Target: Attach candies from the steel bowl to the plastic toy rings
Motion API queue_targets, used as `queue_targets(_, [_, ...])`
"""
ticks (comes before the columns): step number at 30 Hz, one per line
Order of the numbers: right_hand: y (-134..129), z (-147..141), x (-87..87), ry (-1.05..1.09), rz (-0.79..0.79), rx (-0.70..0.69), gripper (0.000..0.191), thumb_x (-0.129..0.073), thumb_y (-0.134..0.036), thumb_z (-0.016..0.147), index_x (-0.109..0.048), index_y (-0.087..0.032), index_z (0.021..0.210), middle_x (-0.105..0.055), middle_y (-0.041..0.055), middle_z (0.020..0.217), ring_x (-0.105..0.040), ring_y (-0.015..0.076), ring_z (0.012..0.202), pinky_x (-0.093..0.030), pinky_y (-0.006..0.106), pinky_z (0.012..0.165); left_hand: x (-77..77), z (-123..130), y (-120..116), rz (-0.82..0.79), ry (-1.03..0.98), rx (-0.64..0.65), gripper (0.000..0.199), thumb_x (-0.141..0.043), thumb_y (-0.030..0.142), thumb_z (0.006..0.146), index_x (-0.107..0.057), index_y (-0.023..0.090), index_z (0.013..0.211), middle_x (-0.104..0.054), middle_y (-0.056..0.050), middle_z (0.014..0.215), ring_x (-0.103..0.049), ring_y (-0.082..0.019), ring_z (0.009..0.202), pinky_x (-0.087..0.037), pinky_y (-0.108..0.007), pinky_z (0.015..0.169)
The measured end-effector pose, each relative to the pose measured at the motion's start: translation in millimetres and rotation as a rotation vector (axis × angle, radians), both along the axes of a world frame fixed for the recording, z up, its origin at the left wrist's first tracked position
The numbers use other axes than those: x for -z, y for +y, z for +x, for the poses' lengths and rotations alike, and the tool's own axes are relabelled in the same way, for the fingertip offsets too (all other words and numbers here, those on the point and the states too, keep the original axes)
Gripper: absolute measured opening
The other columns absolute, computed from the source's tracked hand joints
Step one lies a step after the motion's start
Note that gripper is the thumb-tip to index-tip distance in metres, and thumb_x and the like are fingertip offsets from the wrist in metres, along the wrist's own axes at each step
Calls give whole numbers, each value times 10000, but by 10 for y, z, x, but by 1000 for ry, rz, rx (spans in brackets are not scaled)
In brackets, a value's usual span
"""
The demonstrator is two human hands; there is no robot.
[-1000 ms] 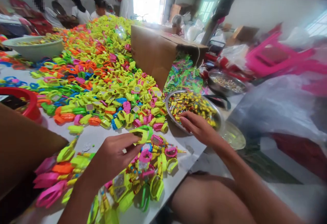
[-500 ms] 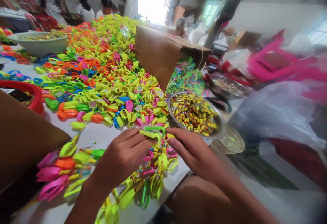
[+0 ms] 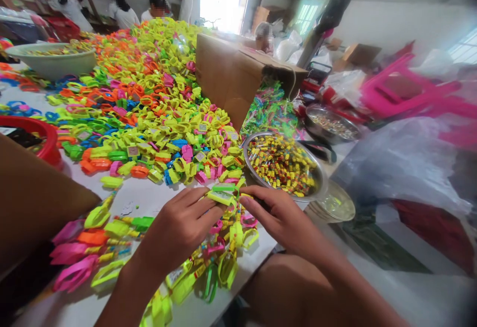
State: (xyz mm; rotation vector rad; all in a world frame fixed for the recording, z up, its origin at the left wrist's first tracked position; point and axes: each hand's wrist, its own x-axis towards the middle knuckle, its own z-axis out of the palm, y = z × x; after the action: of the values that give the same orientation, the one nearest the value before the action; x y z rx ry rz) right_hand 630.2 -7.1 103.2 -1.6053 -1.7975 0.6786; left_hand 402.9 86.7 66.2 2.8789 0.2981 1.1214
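My left hand [image 3: 184, 222] is closed on a yellow-green plastic toy watch [image 3: 221, 197], its flat face tilted up and a brighter green band behind it. At the right end of the watch, the thumb and forefinger of my right hand [image 3: 274, 212] pinch together. What lies between those fingertips is too small to make out. Beneath my hands, finished-looking toy watches with small candy tubes [image 3: 227, 262] lie on the white table [image 3: 145, 195]. Another row of them, pink, orange and yellow [image 3: 76, 272], is left of my left wrist.
A large heap of toy watches [image 3: 149, 118] spreads across the table. Right of it stand a cardboard box [image 3: 227, 78] and a metal bowl [image 3: 324, 188] of small yellow tubes. A red basin [image 3: 48, 138] and a brown cardboard flap [image 3: 40, 183] are at left. Several people sit far back.
The toy watch has turned in my fingers, so its face now shows where an open loop was seen before. Both hands stay almost in place. The view has shifted slightly.
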Motion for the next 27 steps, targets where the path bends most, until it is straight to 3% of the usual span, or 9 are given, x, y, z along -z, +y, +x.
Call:
queue_targets(9, [9, 25, 18, 50, -64, 7, 369, -536, -505, 1111, -756, -219, 1189, -802, 41, 1080, -723, 211, 909, -494, 319, 804, 53, 37, -31, 41, 53, -54, 162, -578, 164, 1068, -717, 189, 990, -755, -62, 917, -705, -253, 939, -518, -397, 853])
queue_targets(18, [36, -6, 15, 94, -32, -2, 345, -530, -468, 1112, -714, -203, 988, -717, 15, 886, -630, 180, 800, -451, 306, 731, -17, 54, -57, 34, 40, -50, 186, -590, 135, 1053, -733, 201, 954, -763, -45, 880, -688, -219, 839, -467, -369, 773])
queue_targets(23, [59, -40, 3, 95, -36, 15, 381, -543, -506, 1101, -721, -201, 960, -696, 21, 852, -611, 182, 779, -440, 290, 667, -3, -43, -9, -64, 77, -8, 195, -579, 115, 1059, -706, 186, 929, -758, -26, 850, -685, -191, 794, -465, -360, 792])
queue_targets(27, [137, 45, 98, 45, -45, 15, 353, -559, -505, 1096, -742, -209, 1042, -754, 32, 961, -671, 198, 852, -478, 297, 731, -13, -203, 73, -276, -77, -35, 137, -668, 199, 1047, -730, 182, 926, -800, -29, 901, -732, -168, 826, -507, -308, 792])
